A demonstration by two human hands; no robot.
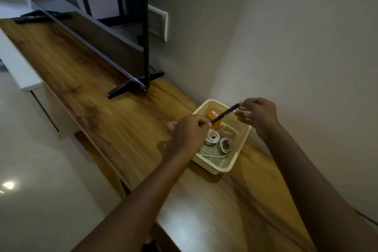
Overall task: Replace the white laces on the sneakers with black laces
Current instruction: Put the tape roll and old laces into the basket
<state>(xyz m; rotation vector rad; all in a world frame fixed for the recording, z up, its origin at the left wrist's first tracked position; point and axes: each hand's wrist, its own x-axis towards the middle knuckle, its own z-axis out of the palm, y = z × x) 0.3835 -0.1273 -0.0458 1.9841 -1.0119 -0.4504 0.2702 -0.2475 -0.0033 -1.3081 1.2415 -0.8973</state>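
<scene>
A person's two hands held a black lace point(225, 113) taut over a cream basket point(233, 166) on a wooden bench point(92, 96). The left hand point(190, 131), fingers curled, pinched the lace's lower end. The right hand point(258, 115) pinched its upper end near the wall. The lace ran as a short straight length, just above an orange jar point(211, 117) at the basket's far end. White laces point(212, 138) lay coiled inside the basket, below the left hand. A television point(98, 32) stood farther along the bench. No sneakers were in view.

With the white laces lying in the basket, the removal step appeared done and the work seemed to be at readying a black lace. The next move would likely call for carrying it to a sneaker, freeing one tip and feeding it through the lowest eyelets with even lengths on each side.
</scene>
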